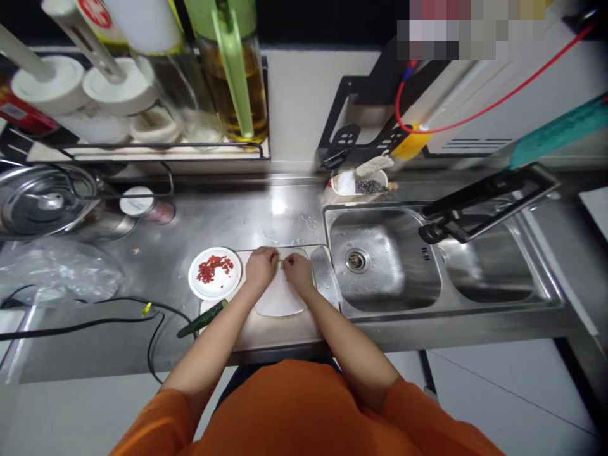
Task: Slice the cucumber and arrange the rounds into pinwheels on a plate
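Over a pale, square-cornered plate (280,299), my left hand (262,269) and my right hand (298,273) are close together. Fingers of both are closed in a pinch around a small, pale yellowish piece (281,261), too small to name. The plate rests on a light cutting board (285,332). Left of my left hand stands a round white plate (222,288) with small red pieces (213,269) on it. A dark green cucumber (202,320) lies near my left forearm. A flat metal blade (327,272) lies to the right of my right hand.
A double steel sink (384,259) with a black faucet (489,202) is at right. Behind it sits a small tub (358,183). A rack of bottles (232,82) overhangs the back left. Black cables (85,326) and a plastic bag (57,272) lie at left.
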`<state>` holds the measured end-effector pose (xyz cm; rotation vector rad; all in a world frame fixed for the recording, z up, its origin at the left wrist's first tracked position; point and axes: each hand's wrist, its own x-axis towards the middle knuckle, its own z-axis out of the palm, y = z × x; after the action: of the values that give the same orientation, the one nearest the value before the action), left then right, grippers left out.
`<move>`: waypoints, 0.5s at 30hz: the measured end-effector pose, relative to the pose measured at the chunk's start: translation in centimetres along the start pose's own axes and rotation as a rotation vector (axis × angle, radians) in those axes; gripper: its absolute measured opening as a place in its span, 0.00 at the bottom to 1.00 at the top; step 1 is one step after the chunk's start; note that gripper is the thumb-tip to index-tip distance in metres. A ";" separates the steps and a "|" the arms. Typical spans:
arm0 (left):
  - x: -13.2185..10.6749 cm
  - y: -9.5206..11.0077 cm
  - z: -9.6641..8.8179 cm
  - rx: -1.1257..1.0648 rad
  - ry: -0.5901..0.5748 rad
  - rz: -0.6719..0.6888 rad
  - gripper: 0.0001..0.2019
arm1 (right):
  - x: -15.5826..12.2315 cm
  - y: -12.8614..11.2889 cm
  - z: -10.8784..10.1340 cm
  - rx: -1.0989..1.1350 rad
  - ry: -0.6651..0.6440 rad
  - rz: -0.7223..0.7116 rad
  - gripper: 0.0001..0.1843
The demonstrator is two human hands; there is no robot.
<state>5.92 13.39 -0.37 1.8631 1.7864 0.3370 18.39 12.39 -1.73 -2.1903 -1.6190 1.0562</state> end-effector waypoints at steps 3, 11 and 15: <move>0.2 -0.4 0.5 0.016 0.008 0.004 0.10 | 0.0 -0.2 0.2 -0.064 0.017 -0.034 0.09; -0.2 -1.1 1.2 0.047 0.092 0.028 0.11 | -0.9 -0.5 0.2 -0.203 0.011 -0.060 0.10; -1.1 -1.5 1.2 0.039 0.114 0.148 0.13 | -2.4 0.7 -0.1 -0.274 0.085 -0.277 0.11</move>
<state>5.16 12.06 -1.99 2.0469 1.7432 0.4748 18.64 10.00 -0.99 -2.0498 -2.0554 0.6906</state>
